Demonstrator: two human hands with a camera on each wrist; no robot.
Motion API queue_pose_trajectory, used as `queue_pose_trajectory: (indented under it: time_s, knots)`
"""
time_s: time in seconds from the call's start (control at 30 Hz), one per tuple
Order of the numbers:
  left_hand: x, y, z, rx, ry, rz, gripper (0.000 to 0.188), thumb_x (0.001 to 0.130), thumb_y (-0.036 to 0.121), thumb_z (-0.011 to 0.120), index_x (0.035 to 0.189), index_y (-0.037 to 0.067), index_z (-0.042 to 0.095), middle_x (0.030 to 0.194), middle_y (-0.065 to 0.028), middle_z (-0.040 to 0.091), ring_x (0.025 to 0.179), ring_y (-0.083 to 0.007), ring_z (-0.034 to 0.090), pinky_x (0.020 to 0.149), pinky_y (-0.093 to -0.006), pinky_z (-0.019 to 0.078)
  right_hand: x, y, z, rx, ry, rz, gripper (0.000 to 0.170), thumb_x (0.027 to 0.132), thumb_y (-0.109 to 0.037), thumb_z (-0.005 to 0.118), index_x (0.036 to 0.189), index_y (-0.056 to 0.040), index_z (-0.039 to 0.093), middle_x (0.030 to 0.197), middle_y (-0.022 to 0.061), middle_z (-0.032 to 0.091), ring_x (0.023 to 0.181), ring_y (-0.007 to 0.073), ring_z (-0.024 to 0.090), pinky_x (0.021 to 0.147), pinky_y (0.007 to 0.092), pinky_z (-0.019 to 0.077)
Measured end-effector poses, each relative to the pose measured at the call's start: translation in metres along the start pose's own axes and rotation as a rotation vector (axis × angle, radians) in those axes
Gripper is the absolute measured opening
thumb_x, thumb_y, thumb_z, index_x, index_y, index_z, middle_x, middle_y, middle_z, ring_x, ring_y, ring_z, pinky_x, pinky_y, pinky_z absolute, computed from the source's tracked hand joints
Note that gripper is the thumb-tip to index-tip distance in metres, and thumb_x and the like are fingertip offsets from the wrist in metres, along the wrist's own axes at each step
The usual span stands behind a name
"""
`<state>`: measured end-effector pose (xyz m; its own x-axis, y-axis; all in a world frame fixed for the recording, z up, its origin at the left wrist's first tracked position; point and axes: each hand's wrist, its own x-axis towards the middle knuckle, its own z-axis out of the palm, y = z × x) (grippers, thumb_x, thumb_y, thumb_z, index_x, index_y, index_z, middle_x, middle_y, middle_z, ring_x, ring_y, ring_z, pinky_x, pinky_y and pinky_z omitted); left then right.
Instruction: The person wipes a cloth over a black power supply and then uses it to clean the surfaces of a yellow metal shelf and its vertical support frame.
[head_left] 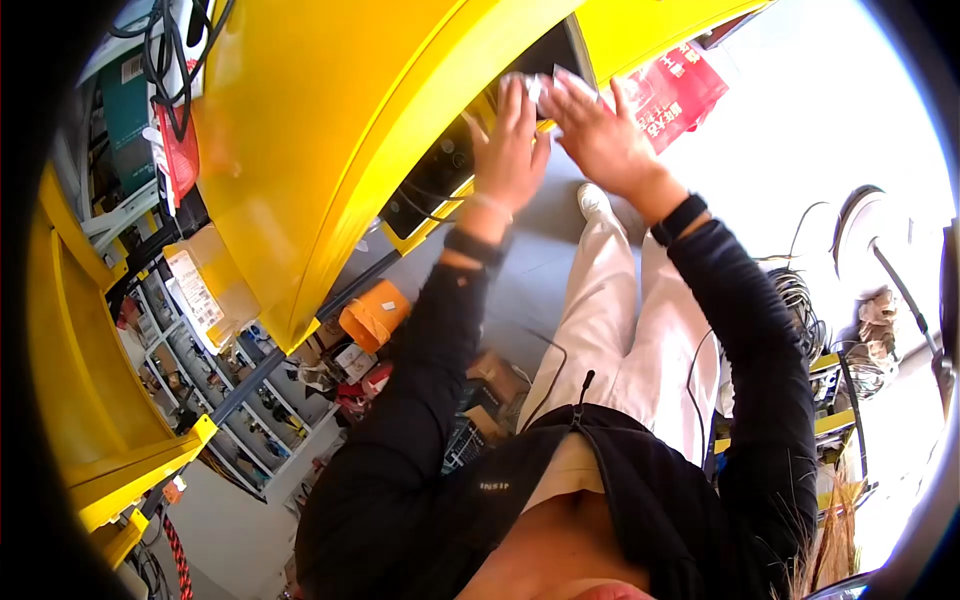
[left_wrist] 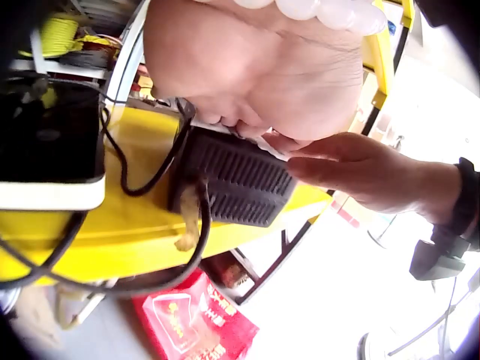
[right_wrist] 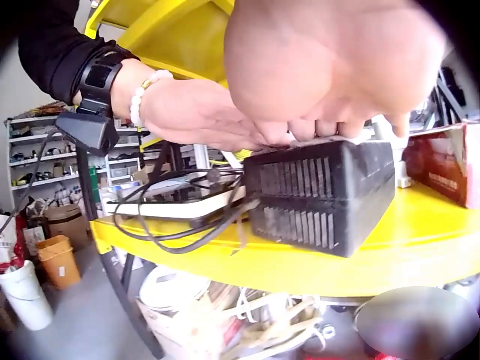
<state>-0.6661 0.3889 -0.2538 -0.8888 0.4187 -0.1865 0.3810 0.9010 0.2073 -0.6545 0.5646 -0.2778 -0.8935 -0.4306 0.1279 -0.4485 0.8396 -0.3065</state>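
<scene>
Both hands are close together over a black box with slotted vents [right_wrist: 315, 199], which stands on a yellow shelf [right_wrist: 420, 232]. Between the fingertips is a small, shiny, whitish crinkled piece [head_left: 540, 92]; I cannot tell what it is. My left hand [head_left: 510, 155], a white bead bracelet at its wrist, has its fingers bent toward this piece. From the other side my right hand [head_left: 612, 145] reaches in, thumb and fingers at the same piece. In the left wrist view the left palm [left_wrist: 255, 67] hides much of the fingertips. In the right wrist view the right palm [right_wrist: 330, 64] overlaps the box's top.
A white-edged device with a dark top [right_wrist: 180, 196] sits beside the box, black cables [right_wrist: 161, 240] looping in front. A red box [right_wrist: 442, 165] stands on the shelf's other side. Below are a red printed bag [left_wrist: 191, 319] and an orange bin [head_left: 375, 313]. A yellow panel [head_left: 300, 130] rises nearby.
</scene>
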Motion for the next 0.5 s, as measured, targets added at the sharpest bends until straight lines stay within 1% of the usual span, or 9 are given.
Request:
queue_pose_trajectory:
  time_s: [0.03,0.13,0.17,0.23,0.3,0.33,0.4,0.47,0.5]
  knots:
    - [-0.016,0.015,-0.004,0.016,0.012,-0.048,0.058,0.092,0.022,0.053,0.145,0.004,0.033,0.156,-0.0166,0.023,0.144,-0.0327,0.023,0.105,-0.0686,0.0209,-0.009,-0.007,0.006,-0.010,-0.038,-0.014,0.051,0.095,-0.022,0.050,0.144,-0.0126,0.042,0.152,0.0028,0.037,0.143,0.0166,0.031,0.111,0.0583,0.0219]
    - [-0.028,0.019,0.000,-0.123,0.155,-0.023,0.043,0.087,0.009,0.060,0.129,0.001,0.053,0.140,-0.0178,0.048,0.127,-0.0331,0.048,0.102,-0.0551,0.0370,-0.024,-0.007,0.008,0.250,0.069,-0.043,0.037,0.094,-0.014,0.052,0.130,-0.0093,0.058,0.138,0.0059,0.054,0.133,0.0193,0.046,0.105,0.0428,0.0381]
    - [-0.030,0.017,0.002,-0.200,0.219,0.010,0.038,0.086,0.004,0.062,0.124,0.000,0.058,0.134,-0.0179,0.055,0.120,-0.0331,0.056,0.100,-0.0506,0.0421,-0.025,-0.010,0.008,0.506,0.153,0.093,0.034,0.093,-0.011,0.053,0.126,-0.0075,0.060,0.130,0.0060,0.059,0.125,0.0203,0.052,0.102,0.0397,0.0414]
    - [-0.030,0.026,0.006,-0.492,0.384,-0.137,0.029,0.087,0.001,0.063,0.116,-0.003,0.063,0.119,-0.0147,0.064,0.102,-0.0253,0.064,0.092,-0.0368,0.0481,-0.023,-0.016,0.008,1.006,0.327,0.371,0.031,0.091,-0.005,0.055,0.119,-0.0040,0.065,0.115,0.0060,0.068,0.109,0.0221,0.064,0.095,0.0335,0.0480]
    - [-0.026,0.048,-0.003,-0.854,0.445,-0.338,0.027,0.089,-0.003,0.061,0.116,-0.006,0.063,0.111,-0.0122,0.068,0.092,-0.0136,0.065,0.083,-0.0257,0.0523,-0.017,-0.018,-0.010,1.548,0.340,0.654,0.027,0.093,-0.005,0.054,0.117,-0.0029,0.066,0.108,0.0043,0.070,0.100,0.0191,0.065,0.092,0.0302,0.0488]
    - [-0.019,0.061,-0.014,-1.101,0.437,-0.350,0.031,0.091,-0.003,0.058,0.122,-0.007,0.059,0.115,-0.0116,0.066,0.097,-0.0140,0.064,0.086,-0.0263,0.0513,-0.017,-0.018,-0.016,1.817,0.339,0.795,0.025,0.095,-0.005,0.054,0.116,-0.0023,0.066,0.105,0.0034,0.071,0.096,0.0176,0.066,0.090,0.0285,0.0492]
    - [-0.012,0.074,-0.016,-1.234,0.450,-0.349,0.038,0.091,-0.005,0.056,0.128,-0.008,0.054,0.122,-0.0127,0.062,0.106,-0.0148,0.061,0.090,-0.0265,0.0489,-0.021,-0.017,-0.022,2.076,0.359,0.873,0.026,0.097,-0.008,0.056,0.120,-0.0025,0.065,0.107,0.0000,0.069,0.097,0.0123,0.062,0.090,0.0269,0.0478]
    - [-0.014,0.077,-0.013,-0.958,0.233,-0.172,0.043,0.090,-0.006,0.056,0.133,-0.004,0.052,0.129,-0.0137,0.059,0.115,-0.0184,0.058,0.096,-0.0293,0.0456,-0.020,-0.018,-0.034,2.236,0.403,0.958,0.026,0.096,-0.009,0.057,0.120,-0.0026,0.065,0.109,0.0008,0.069,0.098,0.0128,0.061,0.090,0.0268,0.0476]
    - [-0.012,0.079,-0.013,-0.765,0.151,-0.016,0.047,0.088,-0.006,0.056,0.135,-0.001,0.052,0.131,-0.0142,0.059,0.119,-0.0222,0.056,0.100,-0.0321,0.0430,-0.020,-0.021,-0.024,2.039,0.463,0.886,0.026,0.096,-0.008,0.057,0.120,-0.0036,0.065,0.109,0.0022,0.069,0.100,0.0121,0.060,0.089,0.0278,0.0473]
